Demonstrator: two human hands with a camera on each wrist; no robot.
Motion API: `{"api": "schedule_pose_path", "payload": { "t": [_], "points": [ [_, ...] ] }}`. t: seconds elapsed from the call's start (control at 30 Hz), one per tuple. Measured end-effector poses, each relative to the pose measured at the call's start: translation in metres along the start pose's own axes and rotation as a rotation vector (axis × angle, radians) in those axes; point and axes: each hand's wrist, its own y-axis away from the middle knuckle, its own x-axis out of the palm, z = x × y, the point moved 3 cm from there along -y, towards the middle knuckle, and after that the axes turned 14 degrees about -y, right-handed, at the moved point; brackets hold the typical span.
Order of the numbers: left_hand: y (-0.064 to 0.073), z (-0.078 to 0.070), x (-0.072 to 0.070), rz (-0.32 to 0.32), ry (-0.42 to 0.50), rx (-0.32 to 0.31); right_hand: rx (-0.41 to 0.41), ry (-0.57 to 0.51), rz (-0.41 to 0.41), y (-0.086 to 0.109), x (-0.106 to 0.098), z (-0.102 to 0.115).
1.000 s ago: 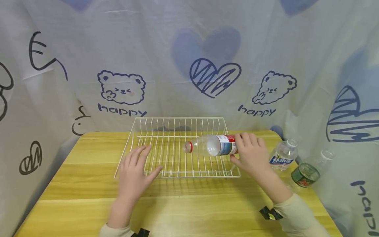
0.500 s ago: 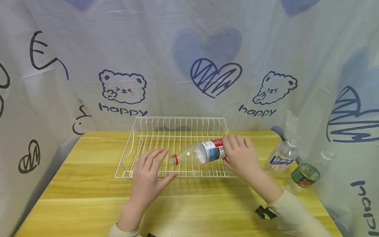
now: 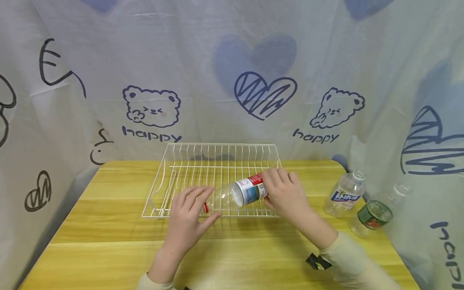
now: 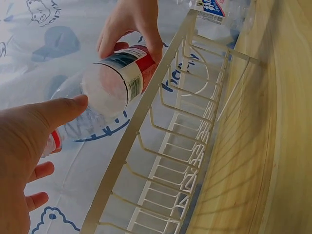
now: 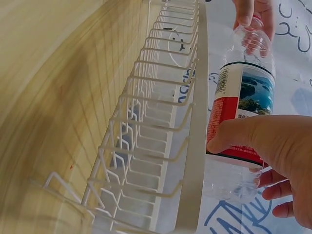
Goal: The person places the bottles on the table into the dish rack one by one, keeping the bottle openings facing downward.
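Shifted left since the earlier frame, our red-labelled bottle (image 3: 235,196) tilts over the wire rack (image 5: 195,165) at lower centre. We see the left hand (image 3: 186,215), fingers spread, around its neck, touch unclear; the right hand (image 3: 286,193) grips its base. Far right stand a blue-labelled bottle (image 3: 344,196) and a green-labelled bottle (image 3: 373,214).

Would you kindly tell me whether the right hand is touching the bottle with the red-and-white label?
Touching: the right wrist view shows the right hand gripping the bottle, its thumb lying across the label.
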Motion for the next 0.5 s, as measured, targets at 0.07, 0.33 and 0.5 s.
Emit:
{"api": "schedule_pose_path", "payload": {
  "t": [0.07,0.33,0.5],
  "points": [
    [0.0005,-0.0001,0.0005,0.009,-0.001,-0.001,-0.002,-0.005,-0.003,-0.0005,0.0001,0.0011],
    [0.002,0.0008,0.0012,0.002,-0.003,0.002,0.016,-0.026,0.01,-0.0005,0.0015,0.001],
    [0.0022,0.0005,0.0005,-0.042,0.011,0.006,0.04,-0.06,0.019,-0.0006,0.0012,-0.0008]
  ]
}}
